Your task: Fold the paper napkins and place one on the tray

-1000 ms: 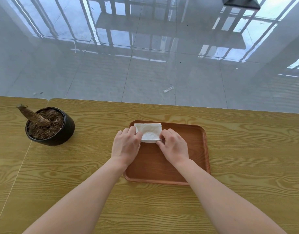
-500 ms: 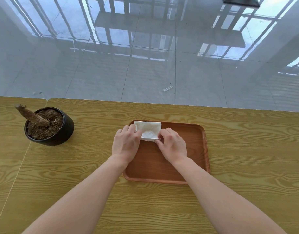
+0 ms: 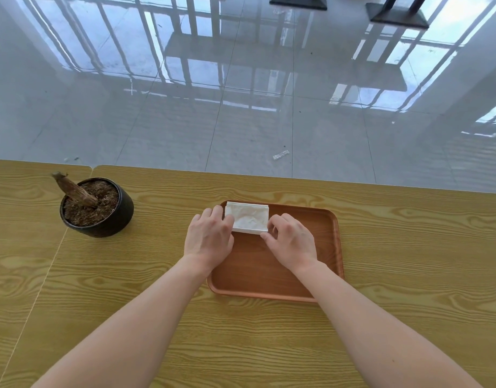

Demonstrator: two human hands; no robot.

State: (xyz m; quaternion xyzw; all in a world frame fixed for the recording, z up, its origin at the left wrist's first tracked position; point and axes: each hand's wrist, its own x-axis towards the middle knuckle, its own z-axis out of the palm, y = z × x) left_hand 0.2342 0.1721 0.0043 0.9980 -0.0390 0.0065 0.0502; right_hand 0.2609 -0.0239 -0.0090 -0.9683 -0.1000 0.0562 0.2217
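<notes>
Flat on the far left corner of the tray (image 3: 297,273) lies 1 folded napkin (image 3: 248,218), a white rectangle with its long side running left to right and its far edge close against the tray's rim. Both forearms reach forward from the near edge of the table (image 3: 409,247), palms down. On the napkin's left end, the left hand (image 3: 209,238) has its fingers curled loosely, tips resting on the paper. At the near right corner, the right hand (image 3: 291,242) has its fingers bent inward and seems to pinch the edge between thumb and forefinger, though the contact is too small to confirm. To the left, well apart from the tray, a dark pot (image 3: 97,207) of soil holds a tilted stump.
</notes>
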